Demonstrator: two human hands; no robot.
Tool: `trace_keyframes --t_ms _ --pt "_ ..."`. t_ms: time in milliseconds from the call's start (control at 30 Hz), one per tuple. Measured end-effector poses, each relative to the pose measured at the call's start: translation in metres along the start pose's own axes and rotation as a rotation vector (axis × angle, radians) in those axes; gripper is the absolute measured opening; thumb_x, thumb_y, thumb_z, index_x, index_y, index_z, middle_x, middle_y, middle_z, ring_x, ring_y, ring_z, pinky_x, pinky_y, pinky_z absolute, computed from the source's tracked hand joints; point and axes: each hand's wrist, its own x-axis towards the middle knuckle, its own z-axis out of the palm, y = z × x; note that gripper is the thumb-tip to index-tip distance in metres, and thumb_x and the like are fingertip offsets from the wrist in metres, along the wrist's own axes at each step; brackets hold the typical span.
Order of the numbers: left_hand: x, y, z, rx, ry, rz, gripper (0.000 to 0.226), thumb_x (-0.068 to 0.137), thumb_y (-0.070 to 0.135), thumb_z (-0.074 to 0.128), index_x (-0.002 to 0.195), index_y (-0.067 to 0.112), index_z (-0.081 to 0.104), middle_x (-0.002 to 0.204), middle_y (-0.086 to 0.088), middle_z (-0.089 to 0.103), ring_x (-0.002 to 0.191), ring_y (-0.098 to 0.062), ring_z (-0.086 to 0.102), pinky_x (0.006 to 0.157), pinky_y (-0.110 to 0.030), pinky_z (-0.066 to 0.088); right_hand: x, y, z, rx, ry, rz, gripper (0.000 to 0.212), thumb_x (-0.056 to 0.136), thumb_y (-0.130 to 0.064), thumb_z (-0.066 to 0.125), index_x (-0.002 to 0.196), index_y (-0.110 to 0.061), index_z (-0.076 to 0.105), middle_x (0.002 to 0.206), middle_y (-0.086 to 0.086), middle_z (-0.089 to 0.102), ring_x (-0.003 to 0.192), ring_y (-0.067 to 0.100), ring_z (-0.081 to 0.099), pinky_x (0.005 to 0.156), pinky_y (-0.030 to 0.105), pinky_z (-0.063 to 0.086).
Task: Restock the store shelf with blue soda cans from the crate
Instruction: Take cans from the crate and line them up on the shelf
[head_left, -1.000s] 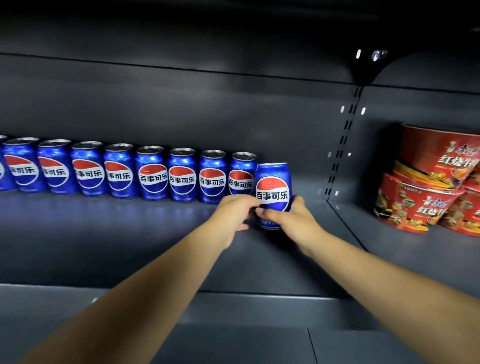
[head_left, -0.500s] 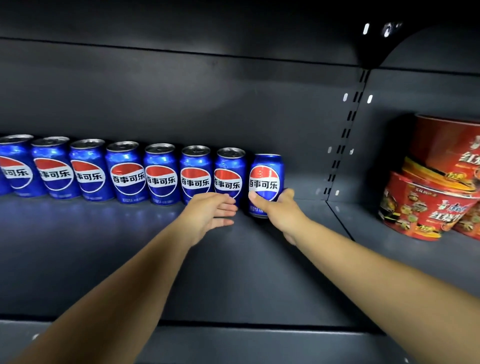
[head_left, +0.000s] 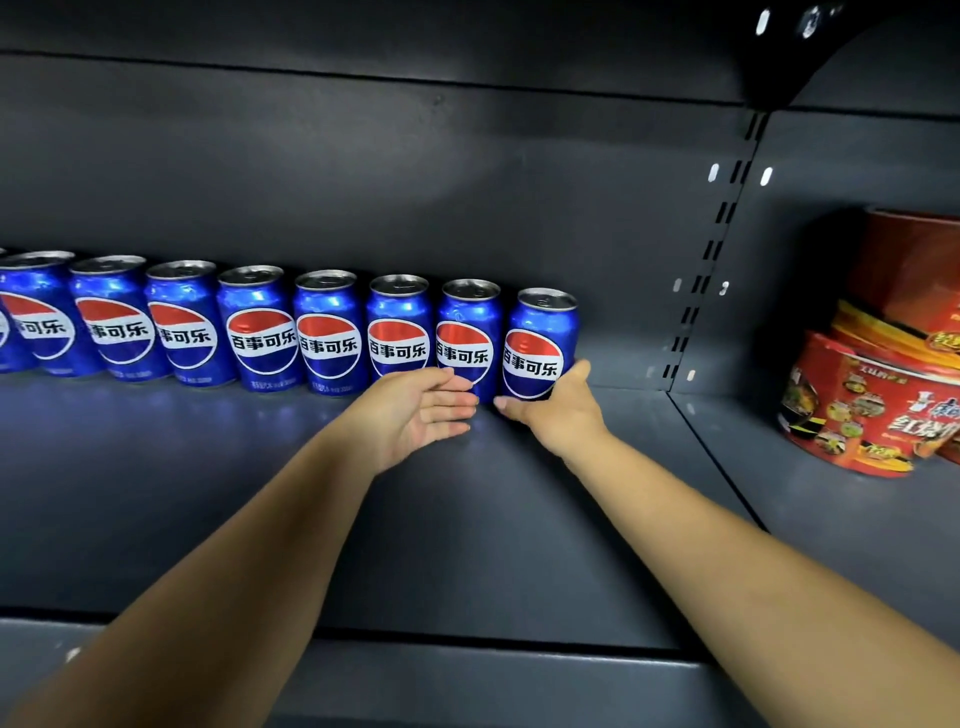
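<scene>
Up close, the right hand (head_left: 553, 410) curled around the base of the rightmost blue aluminium soda can (head_left: 540, 343) with its red, white and blue round logo: the thumb rose along the can's right side, while the fingers (head_left: 511, 404) wrapped across the lower front, their tips pointing left. That can stood upright at the right end of the row, just beside its neighbour. The left hand (head_left: 421, 410) held nothing; its fingers (head_left: 457, 397) lay straight and close together, palm turned rightward, the tips in front of the lower part of the second can from the right (head_left: 467, 332). Whether they touched that can could not be told. The fingertips of the two hands sat near each other with a small gap between.

Outward from there, the row of matching blue soda cans (head_left: 260, 325) ran leftward along the back of the dark grey metal shelf (head_left: 467, 545), all upright, side by side, logos facing forward, with the leftmost cut off by the frame edge. Both bare forearms reached in from the bottom of the view over the shelf's front lip. Beyond a slotted upright (head_left: 711, 249), the neighbouring bay to the right held stacked red instant-noodle bowls (head_left: 857, 410), well apart from the cans.
</scene>
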Motion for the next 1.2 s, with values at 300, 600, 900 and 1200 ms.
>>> trace_keyframes --t_ms 300,600,900,1200 --pt "-0.004 0.002 -0.005 -0.020 0.050 -0.018 0.024 0.097 0.019 0.045 0.088 0.003 0.061 0.082 -0.012 0.066 0.076 -0.020 0.063 0.056 -0.024 0.056 -0.014 0.000 -0.008 0.089 0.103 -0.085 0.071 0.070 -0.013 0.082 0.123 -0.006 0.036 0.131 0.008 0.037 0.097 0.012 0.041 0.078 0.018 0.033" --pt "-0.008 0.001 0.001 0.134 -0.032 0.069 0.025 0.096 0.031 0.047 0.094 0.012 0.063 0.097 -0.005 0.067 0.088 -0.017 0.063 0.072 -0.031 0.052 -0.009 0.005 -0.003 0.137 0.117 -0.096 0.056 0.070 -0.007 0.080 0.106 -0.014 0.037 0.124 0.009 0.052 0.107 0.022 0.053 0.083 0.026 0.040" --pt "-0.008 -0.002 0.005 0.196 0.044 0.149 0.025 0.095 0.033 0.051 0.094 0.013 0.065 0.105 -0.008 0.067 0.103 -0.018 0.062 0.071 -0.031 0.054 -0.008 0.005 -0.002 0.064 0.075 -0.119 0.047 0.082 -0.006 0.068 0.120 -0.012 0.042 0.121 0.006 0.058 0.106 0.021 0.053 0.080 0.022 0.036" --pt "-0.010 -0.001 0.006 0.225 0.049 0.147 0.035 0.095 0.043 0.046 0.092 0.014 0.065 0.106 -0.008 0.067 0.103 -0.017 0.063 0.071 -0.032 0.055 -0.004 0.006 -0.001 -0.026 0.020 -0.092 0.086 0.090 -0.011 0.061 0.151 -0.012 0.000 0.145 0.004 0.043 0.133 0.023 0.039 0.100 0.026 0.033"
